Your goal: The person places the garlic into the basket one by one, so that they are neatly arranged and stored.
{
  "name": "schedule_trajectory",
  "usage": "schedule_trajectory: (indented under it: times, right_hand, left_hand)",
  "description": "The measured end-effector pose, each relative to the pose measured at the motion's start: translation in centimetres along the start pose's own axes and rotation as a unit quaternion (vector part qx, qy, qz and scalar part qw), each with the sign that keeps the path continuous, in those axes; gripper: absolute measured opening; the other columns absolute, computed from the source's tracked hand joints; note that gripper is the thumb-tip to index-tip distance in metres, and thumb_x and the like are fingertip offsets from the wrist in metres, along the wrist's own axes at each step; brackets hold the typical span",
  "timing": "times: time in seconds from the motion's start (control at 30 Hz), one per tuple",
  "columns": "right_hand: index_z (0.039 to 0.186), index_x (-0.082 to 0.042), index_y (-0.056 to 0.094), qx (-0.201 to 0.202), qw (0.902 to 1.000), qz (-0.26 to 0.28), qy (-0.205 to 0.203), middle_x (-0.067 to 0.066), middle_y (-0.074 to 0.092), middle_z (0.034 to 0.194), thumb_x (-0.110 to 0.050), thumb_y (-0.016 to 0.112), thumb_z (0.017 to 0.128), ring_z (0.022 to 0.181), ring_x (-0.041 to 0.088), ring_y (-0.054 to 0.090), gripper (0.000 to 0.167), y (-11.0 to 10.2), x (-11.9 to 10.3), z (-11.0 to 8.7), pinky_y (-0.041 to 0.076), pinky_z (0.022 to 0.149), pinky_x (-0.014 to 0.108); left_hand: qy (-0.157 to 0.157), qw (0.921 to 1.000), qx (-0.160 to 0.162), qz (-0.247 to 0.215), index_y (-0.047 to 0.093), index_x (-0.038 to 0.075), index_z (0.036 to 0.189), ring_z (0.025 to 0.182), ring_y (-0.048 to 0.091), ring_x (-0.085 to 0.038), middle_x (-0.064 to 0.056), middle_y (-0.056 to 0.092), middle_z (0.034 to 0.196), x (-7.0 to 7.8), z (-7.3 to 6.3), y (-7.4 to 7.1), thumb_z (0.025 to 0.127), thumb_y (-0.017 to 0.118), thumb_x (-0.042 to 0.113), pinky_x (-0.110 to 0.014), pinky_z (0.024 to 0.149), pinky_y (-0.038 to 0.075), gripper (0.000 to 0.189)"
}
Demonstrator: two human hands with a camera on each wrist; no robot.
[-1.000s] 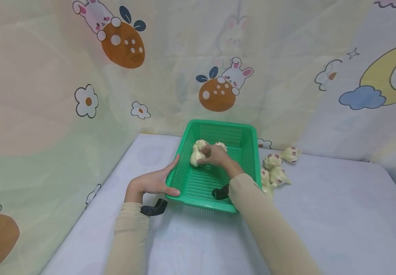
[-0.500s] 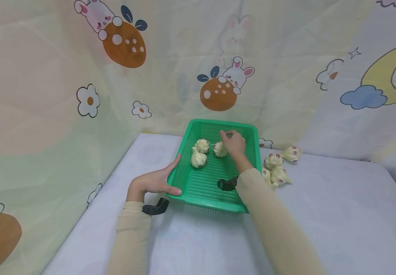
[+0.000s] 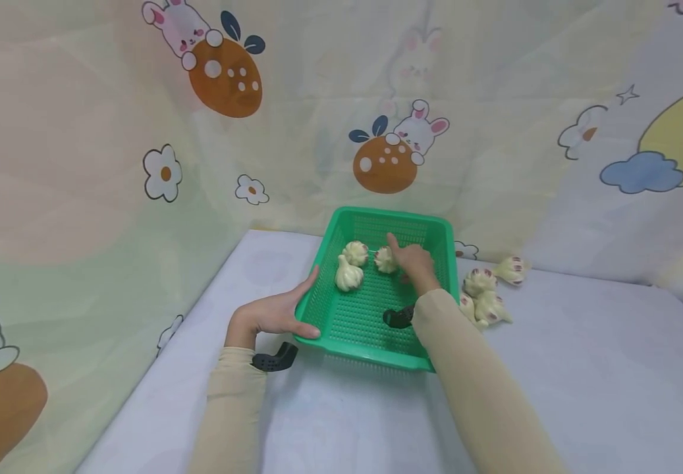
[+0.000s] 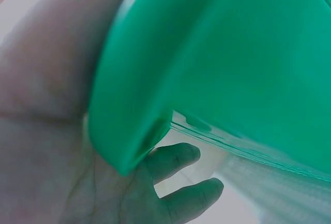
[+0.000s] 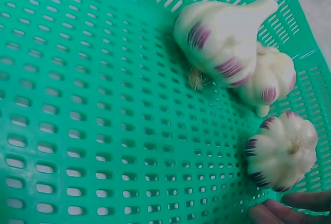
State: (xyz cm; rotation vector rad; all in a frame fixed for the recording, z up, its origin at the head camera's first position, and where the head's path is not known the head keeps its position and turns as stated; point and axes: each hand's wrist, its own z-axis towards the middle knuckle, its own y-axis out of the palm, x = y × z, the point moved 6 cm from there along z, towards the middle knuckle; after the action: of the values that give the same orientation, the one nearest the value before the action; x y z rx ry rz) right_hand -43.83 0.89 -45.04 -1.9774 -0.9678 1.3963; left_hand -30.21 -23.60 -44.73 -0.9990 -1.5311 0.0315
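Note:
A green plastic basket (image 3: 371, 322) with a slotted floor stands on the white table. My left hand (image 3: 273, 315) holds its near left corner, thumb along the front rim; the left wrist view shows fingers (image 4: 191, 200) reaching under the rim. Three white, purple-streaked garlic bulbs lie inside: a front left garlic bulb (image 3: 349, 275), one behind it (image 3: 355, 253), and a third garlic bulb (image 3: 385, 260) to the right. Beside that third bulb is my right hand (image 3: 415, 263), inside the basket, one digit extended. Its fingers (image 5: 302, 202) show near the bulb in the right wrist view, with nothing visible in their grasp.
More garlic bulbs (image 3: 489, 306) lie bunched on the table against the basket's right side, with another garlic bulb (image 3: 511, 270) at their far end. A printed cloth (image 3: 294, 131) hangs behind and left of the table (image 3: 602, 368).
My right hand has left the front left garlic bulb and moved right, past the third bulb, then slightly lower. My left hand keeps its place on the basket. The head view has shifted slightly.

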Motion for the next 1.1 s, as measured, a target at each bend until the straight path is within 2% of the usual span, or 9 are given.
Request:
schedule_trajectory:
  times: [0.13,0.37,0.5,0.63,0.77,0.83,0.93,1.03,1.1]
  right_hand:
    - [0.136,0.009,0.044,0.002,0.9999,0.010,0.003,0.030,0.057,0.124,-0.071,0.021,0.091,0.075,0.030,0.071,0.095,0.3,0.1,0.3,0.051,0.085,0.042]
    - [0.125,0.011,0.054,0.034,0.9993,0.007,-0.015,0.025,0.067,0.097,-0.065,0.029,0.094,0.069,0.028,0.070,0.086,0.9,0.0,0.7,0.053,0.068,0.037]
    - [0.120,0.010,0.057,0.047,0.9984,0.017,-0.025,0.021,0.068,0.094,-0.061,0.037,0.093,0.071,0.027,0.070,0.078,1.0,0.0,1.0,0.052,0.073,0.038]
    - [0.116,0.009,0.060,0.040,0.9980,0.032,-0.036,0.021,0.070,0.092,-0.059,0.043,0.092,0.075,0.028,0.070,0.074,1.1,-0.2,1.1,0.051,0.081,0.041]
    - [0.102,0.006,0.067,0.036,0.9973,0.024,-0.060,0.019,0.071,0.087,-0.059,0.045,0.092,0.075,0.029,0.067,0.069,1.1,-0.6,1.3,0.050,0.081,0.041]
    - [0.090,0.002,0.067,0.035,0.9964,0.020,-0.075,0.015,0.066,0.080,-0.058,0.046,0.091,0.071,0.026,0.060,0.064,1.0,-0.8,1.4,0.048,0.074,0.039]
    - [0.066,-0.006,0.054,0.029,0.9945,0.023,-0.098,0.003,0.046,0.063,-0.055,0.050,0.091,0.060,0.019,0.041,0.055,1.1,-1.1,1.6,0.040,0.061,0.033]
    - [0.058,-0.011,0.040,0.023,0.9922,0.030,-0.119,-0.004,0.030,0.056,-0.049,0.055,0.090,0.056,0.015,0.030,0.051,1.1,-1.2,1.9,0.031,0.055,0.030]
    - [0.058,-0.013,0.040,0.019,0.9911,0.029,-0.128,-0.005,0.029,0.054,-0.046,0.058,0.088,0.055,0.014,0.029,0.049,1.2,-1.3,2.1,0.031,0.053,0.029]
  left_hand:
    - [-0.004,1.0000,0.001,-0.004,-0.018,0.030,0.150,0.147,0.007,-0.022,-0.004,-0.006,0.161,-0.1,0.0,0.0,0.067,0.079,0.056,-0.047,0.116,0.020,0.130]
    - [-0.004,1.0000,0.003,-0.004,-0.018,0.033,0.149,0.147,0.008,-0.021,-0.002,-0.005,0.161,-0.2,0.1,0.0,0.068,0.079,0.056,-0.047,0.116,0.020,0.129]
    - [-0.003,0.9999,0.001,-0.010,-0.018,0.033,0.149,0.146,0.007,-0.020,-0.001,-0.006,0.161,-0.1,0.2,0.0,0.071,0.079,0.049,-0.047,0.116,0.020,0.126]
    - [-0.002,0.9999,-0.001,-0.013,-0.019,0.033,0.149,0.146,0.008,-0.020,-0.002,-0.006,0.160,-0.3,0.2,0.0,0.072,0.079,0.045,-0.046,0.116,0.019,0.126]
    - [-0.004,0.9999,-0.002,-0.014,-0.019,0.033,0.149,0.146,0.009,-0.020,-0.002,-0.006,0.160,-0.4,0.3,0.0,0.071,0.079,0.047,-0.046,0.116,0.019,0.126]
    - [-0.005,0.9999,-0.001,-0.011,-0.019,0.034,0.149,0.146,0.009,-0.020,-0.002,-0.005,0.161,-0.5,0.4,0.0,0.071,0.079,0.048,-0.045,0.116,0.020,0.127]
    - [-0.007,1.0000,-0.001,-0.007,-0.019,0.035,0.149,0.146,0.009,-0.020,-0.002,-0.005,0.160,-0.5,0.3,-0.1,0.073,0.079,0.045,-0.045,0.116,0.020,0.125]
    - [-0.006,0.9999,-0.001,-0.008,-0.019,0.035,0.149,0.146,0.008,-0.020,-0.002,-0.006,0.160,-0.5,0.3,0.0,0.074,0.079,0.042,-0.046,0.116,0.020,0.123]
    - [-0.006,0.9999,0.000,-0.009,-0.019,0.035,0.149,0.146,0.008,-0.020,-0.002,-0.006,0.160,-0.5,0.3,0.0,0.074,0.079,0.042,-0.046,0.116,0.020,0.123]
